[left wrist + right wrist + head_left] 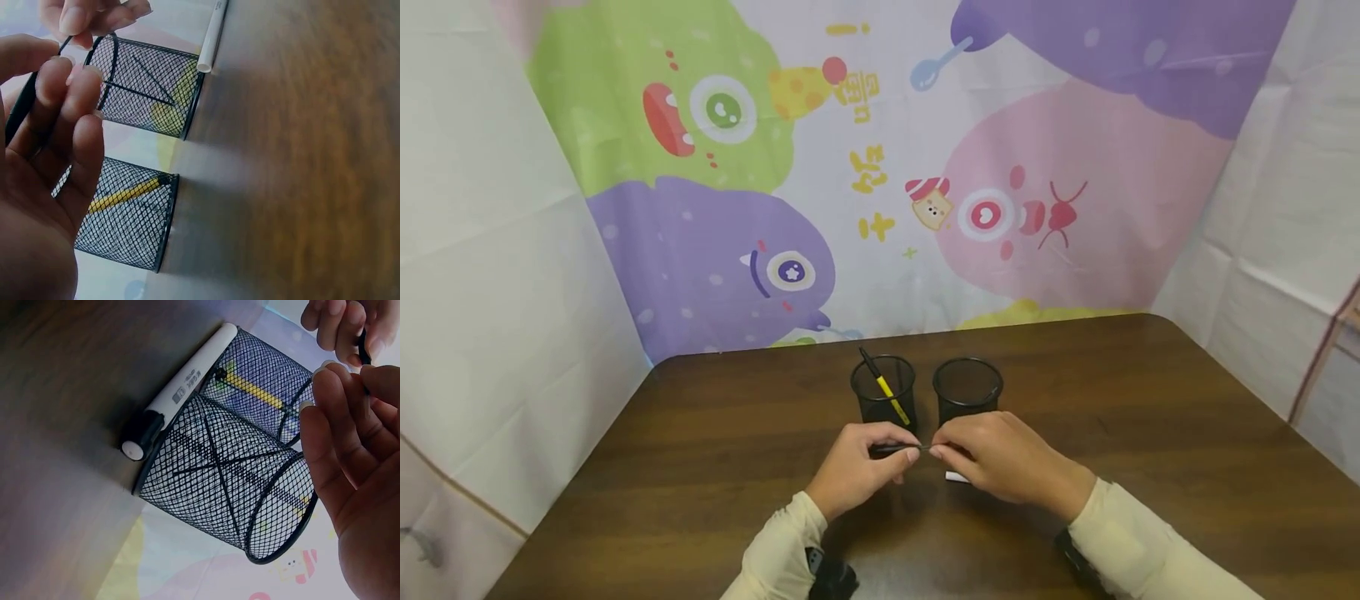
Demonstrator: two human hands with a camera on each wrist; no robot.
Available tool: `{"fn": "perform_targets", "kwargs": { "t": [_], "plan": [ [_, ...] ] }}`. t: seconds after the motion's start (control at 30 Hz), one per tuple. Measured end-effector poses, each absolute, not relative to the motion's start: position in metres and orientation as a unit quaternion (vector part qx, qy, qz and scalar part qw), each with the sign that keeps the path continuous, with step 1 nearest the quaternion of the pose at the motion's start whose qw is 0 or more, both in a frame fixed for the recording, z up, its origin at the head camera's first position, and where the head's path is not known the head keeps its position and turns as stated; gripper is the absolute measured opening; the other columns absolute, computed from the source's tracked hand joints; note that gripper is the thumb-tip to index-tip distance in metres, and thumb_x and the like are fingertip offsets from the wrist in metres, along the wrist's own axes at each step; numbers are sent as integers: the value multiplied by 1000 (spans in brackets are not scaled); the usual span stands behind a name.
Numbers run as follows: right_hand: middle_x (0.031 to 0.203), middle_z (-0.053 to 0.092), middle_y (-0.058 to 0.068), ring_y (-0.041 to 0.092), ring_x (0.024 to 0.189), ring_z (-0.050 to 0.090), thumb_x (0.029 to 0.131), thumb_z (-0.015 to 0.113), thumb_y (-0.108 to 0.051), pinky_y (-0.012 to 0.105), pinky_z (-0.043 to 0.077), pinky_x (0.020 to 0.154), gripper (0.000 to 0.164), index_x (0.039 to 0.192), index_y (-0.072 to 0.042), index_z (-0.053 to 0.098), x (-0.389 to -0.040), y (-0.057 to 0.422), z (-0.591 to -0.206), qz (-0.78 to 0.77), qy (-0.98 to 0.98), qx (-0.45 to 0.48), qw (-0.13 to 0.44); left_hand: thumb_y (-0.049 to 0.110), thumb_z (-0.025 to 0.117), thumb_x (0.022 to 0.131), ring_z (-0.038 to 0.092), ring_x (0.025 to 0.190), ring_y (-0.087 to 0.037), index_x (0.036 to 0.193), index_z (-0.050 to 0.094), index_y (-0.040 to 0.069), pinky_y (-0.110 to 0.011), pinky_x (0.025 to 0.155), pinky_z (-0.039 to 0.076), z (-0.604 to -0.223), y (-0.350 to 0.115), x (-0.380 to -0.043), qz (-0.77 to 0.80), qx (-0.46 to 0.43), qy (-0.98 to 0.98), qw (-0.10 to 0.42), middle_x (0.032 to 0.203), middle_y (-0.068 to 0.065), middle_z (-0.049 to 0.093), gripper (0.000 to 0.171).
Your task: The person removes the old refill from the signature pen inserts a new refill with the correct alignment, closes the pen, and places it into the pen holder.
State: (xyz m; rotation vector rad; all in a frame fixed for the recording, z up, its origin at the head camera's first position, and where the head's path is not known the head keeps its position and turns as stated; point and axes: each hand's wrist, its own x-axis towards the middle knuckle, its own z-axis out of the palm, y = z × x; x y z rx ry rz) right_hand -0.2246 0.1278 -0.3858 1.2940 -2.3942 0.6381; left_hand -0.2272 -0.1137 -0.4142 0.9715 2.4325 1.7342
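Note:
My left hand (857,467) holds a slim black pen (889,450) between thumb and fingers, level above the table. The pen's thin end is pinched by the fingertips of my right hand (1011,458), so both hands meet close together. In the left wrist view the pen's thicker black body (24,107) lies along the left fingers. Below the right hand, a white marker (956,477) with a black cap (142,434) lies on the table, partly covered in the head view. The fingertips hide the exact shape of the pen's thin end.
Just beyond the hands stand two black mesh pen cups. The left cup (883,400) holds a yellow and black pen (886,388). Through the mesh of the right cup (967,403) thin dark lines show. A printed cloth (895,292) hangs behind the brown table (700,467).

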Motion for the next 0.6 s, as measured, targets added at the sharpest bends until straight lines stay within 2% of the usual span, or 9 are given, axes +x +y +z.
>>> {"fn": "perform_targets", "kwargs": {
  "t": [0.13,0.4,0.6],
  "plan": [
    [83,63,-17,-7,66,51,99,65,-22,16,48,60,9,93,-20,72,-225,128,-385,223,-840,461,180,22,71,95,64,59,-18,102,77,16,-29,51,51,-413,-113,-228,550,304,778,0,73,-16,67,11],
    [82,65,-14,-6,64,51,98,67,-20,17,49,59,10,92,-16,73,-226,129,-385,218,-837,465,190,22,72,95,60,55,-13,106,78,15,-27,51,52,-411,-109,-227,544,287,789,8,80,-5,70,14],
    [81,63,-16,-7,63,50,98,67,-20,15,46,57,10,92,-17,73,-224,125,-388,221,-832,471,193,11,70,94,55,51,-9,102,77,12,-23,48,47,-409,-109,-222,535,278,798,4,73,-6,67,10]
  ]
}}
